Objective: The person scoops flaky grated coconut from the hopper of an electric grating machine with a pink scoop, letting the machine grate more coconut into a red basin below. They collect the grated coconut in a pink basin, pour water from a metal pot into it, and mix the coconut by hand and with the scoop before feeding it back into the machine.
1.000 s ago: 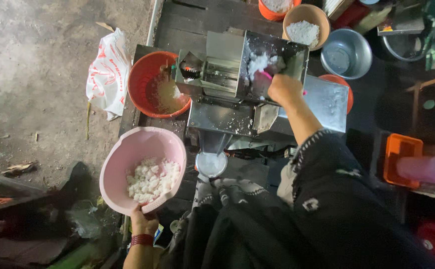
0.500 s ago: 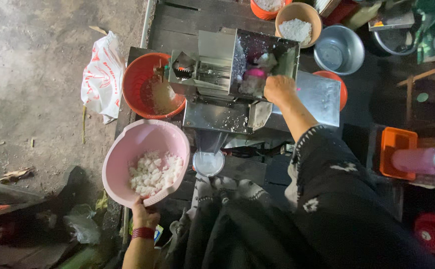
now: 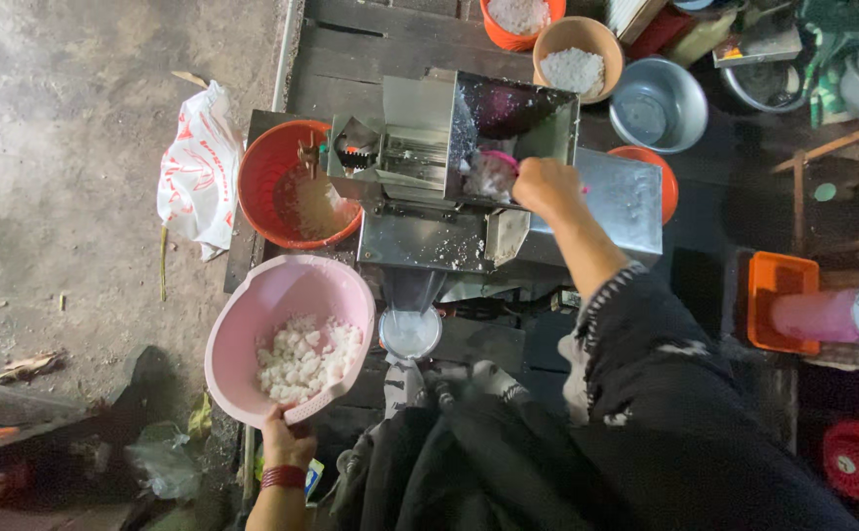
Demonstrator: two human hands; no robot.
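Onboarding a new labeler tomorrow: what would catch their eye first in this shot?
Probably the steel machine at centre, where the right hand holds a small pink scoop at its open hopper. Next, the big pink bowl of white chunks, lower left, gripped at its near rim by the left hand. A red basin sits at the machine's left end.

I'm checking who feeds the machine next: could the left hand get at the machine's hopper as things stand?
Probably not: the left hand grips the rim of the pink basin of white chunks, and the right hand already fills the hopper mouth.
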